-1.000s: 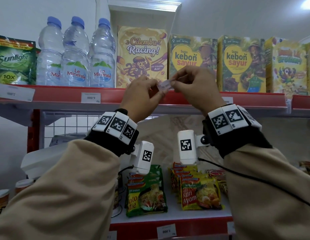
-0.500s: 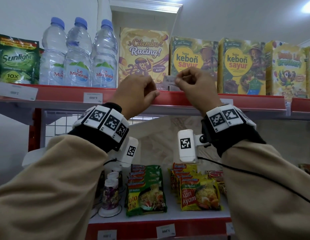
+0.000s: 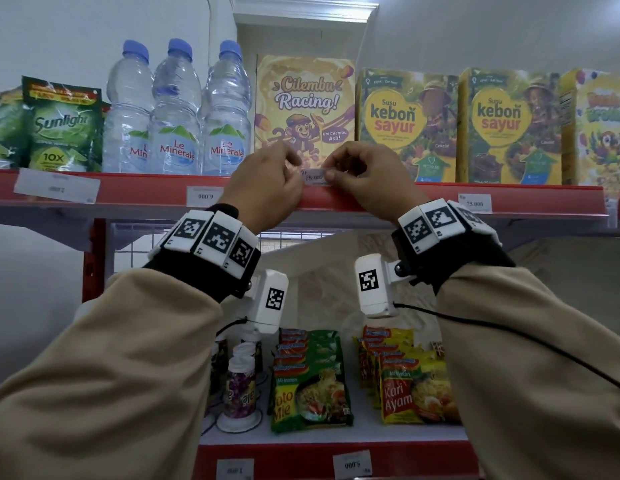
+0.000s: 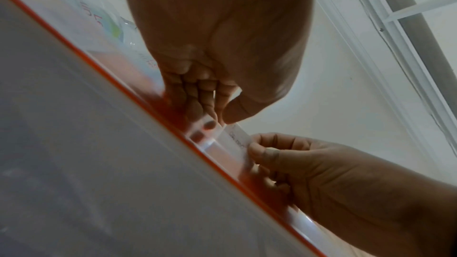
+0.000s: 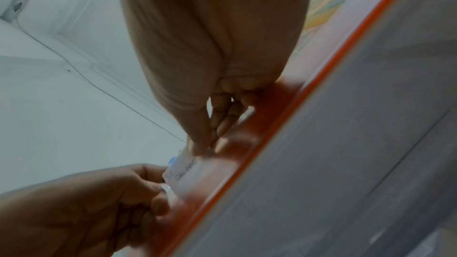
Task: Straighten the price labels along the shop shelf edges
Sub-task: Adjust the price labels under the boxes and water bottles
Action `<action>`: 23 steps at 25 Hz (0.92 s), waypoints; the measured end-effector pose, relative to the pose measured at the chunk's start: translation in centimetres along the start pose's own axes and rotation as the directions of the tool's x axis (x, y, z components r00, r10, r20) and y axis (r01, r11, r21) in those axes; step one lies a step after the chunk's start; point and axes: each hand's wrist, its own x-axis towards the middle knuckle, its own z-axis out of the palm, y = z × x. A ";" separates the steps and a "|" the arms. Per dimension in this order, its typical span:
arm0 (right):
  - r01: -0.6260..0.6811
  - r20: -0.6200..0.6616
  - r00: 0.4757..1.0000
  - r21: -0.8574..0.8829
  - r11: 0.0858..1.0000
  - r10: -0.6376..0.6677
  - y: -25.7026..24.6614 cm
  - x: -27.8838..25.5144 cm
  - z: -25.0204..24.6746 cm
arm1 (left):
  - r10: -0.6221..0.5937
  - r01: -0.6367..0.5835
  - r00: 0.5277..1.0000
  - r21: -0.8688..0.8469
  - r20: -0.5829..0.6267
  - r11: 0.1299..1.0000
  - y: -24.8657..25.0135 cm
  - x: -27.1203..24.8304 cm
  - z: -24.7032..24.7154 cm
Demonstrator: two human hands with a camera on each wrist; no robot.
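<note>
A small white price label (image 3: 314,177) with handwritten digits sits at the top of the red edge strip (image 3: 530,199) of the upper shelf, below the Cilembu Racing box (image 3: 304,109). My left hand (image 3: 271,188) pinches its left end and my right hand (image 3: 365,181) pinches its right end. In the left wrist view the label (image 4: 237,137) stands between my left thumb and my right hand's fingers (image 4: 265,151). The right wrist view shows the label (image 5: 184,167) held against the strip by both hands.
Other labels hang on the same strip: a tilted one (image 3: 57,186) at far left, one (image 3: 205,196) under the water bottles (image 3: 176,109), one (image 3: 474,203) right. Kebon sayur boxes (image 3: 407,124) stand to the right. Noodle packs (image 3: 310,382) lie on the lower shelf.
The label has come down from mid-air in front of the boxes to the shelf's red edge strip. Both hands have closed in again and now pinch its two ends.
</note>
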 end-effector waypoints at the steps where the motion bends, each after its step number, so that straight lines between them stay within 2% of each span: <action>1: 0.006 0.027 1.000 -0.016 1.000 -0.006 -0.1 0.1 -0.2 | 0.008 -0.009 1.000 0.033 0.004 0.999 0.0 0.2 0.1; 6: 0.003 0.120 0.993 -0.166 0.986 0.017 -0.7 0.6 -0.9 | 0.035 -0.038 0.999 0.133 0.027 0.990 -0.4 0.2 0.3; 12: 0.011 0.304 0.948 -0.318 0.948 0.091 -1.4 1.2 -2.0 | 0.071 -0.086 0.992 0.137 0.106 0.987 -0.4 0.3 -0.7; 23: 0.008 0.324 0.939 -0.345 0.939 0.111 -1.7 1.0 -2.1 | 0.057 -0.103 0.980 0.239 0.189 0.966 0.1 0.5 -1.1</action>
